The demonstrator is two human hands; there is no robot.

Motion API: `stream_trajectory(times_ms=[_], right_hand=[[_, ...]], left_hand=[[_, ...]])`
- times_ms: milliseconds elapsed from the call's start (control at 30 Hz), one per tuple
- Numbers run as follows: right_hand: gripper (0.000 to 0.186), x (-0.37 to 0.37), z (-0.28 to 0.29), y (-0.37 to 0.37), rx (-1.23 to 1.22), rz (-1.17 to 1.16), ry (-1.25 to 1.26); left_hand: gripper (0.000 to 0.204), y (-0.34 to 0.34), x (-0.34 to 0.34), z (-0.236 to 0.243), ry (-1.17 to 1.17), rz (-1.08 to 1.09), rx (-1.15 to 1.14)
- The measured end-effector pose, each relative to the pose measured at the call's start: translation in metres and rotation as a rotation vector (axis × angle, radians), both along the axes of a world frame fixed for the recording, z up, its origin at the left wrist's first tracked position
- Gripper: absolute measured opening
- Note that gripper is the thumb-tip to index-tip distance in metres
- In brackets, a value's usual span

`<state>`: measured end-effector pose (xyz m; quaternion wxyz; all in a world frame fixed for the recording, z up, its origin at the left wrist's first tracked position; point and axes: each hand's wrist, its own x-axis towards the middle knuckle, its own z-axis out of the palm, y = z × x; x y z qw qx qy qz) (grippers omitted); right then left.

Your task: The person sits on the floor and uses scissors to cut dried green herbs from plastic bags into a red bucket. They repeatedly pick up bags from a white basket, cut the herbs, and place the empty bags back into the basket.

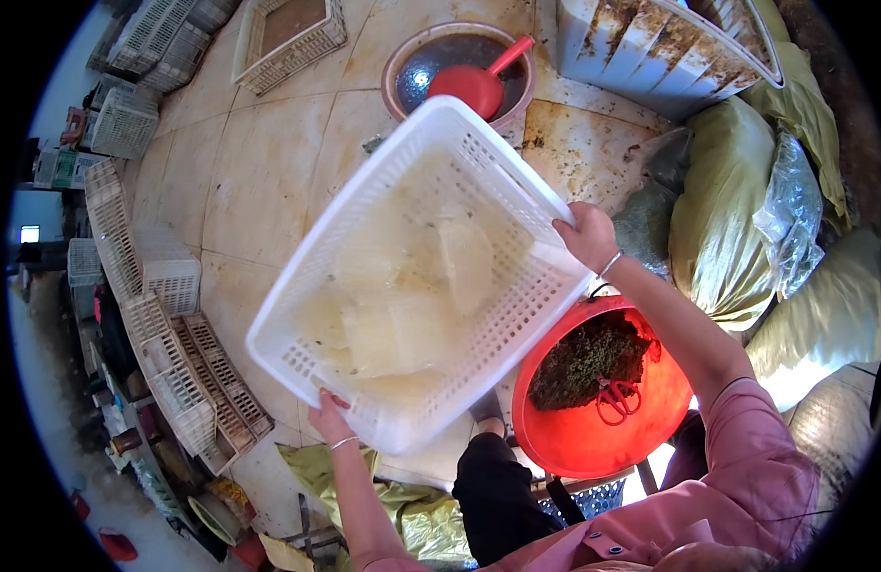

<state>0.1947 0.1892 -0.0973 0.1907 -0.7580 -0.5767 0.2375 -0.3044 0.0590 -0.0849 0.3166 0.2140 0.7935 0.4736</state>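
A white perforated plastic basket (545, 310) hangs tilted between my two hands. My left hand (332, 418) is closed on its near left rim. At the right corner, my right hand (589, 237) grips the rim, fingers partly out of sight behind it. Pale, translucent yellowish sheets (393, 334) lie flat on the basket's bottom, with small dark specks about them. Just below my right forearm is a red basin (579, 448) holding a heap of dark green-brown plant matter (588, 367). Red-handled scissors (615, 400) rest on that heap.
Beyond the basket stands a brown basin (395, 81) of dark liquid with a red plastic ladle (469, 88). A stained, ribbed white tub (641, 48) is at the far right, above full yellowish sacks (727, 210). Plastic crates (169, 372) line the left.
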Motion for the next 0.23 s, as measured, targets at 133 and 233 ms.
stream_trajectory(times_ms=[133, 233], right_hand=[[0.02, -0.039, 0.04, 0.022, 0.3, 0.037, 0.177], [0.02, -0.053, 0.085, 0.026, 0.371, 0.075, 0.232]], left_hand=[[0.011, -0.002, -0.027, 0.09, 0.063, 0.008, 0.142], [0.019, -0.014, -0.036, 0.163, 0.057, 0.009, 0.228]])
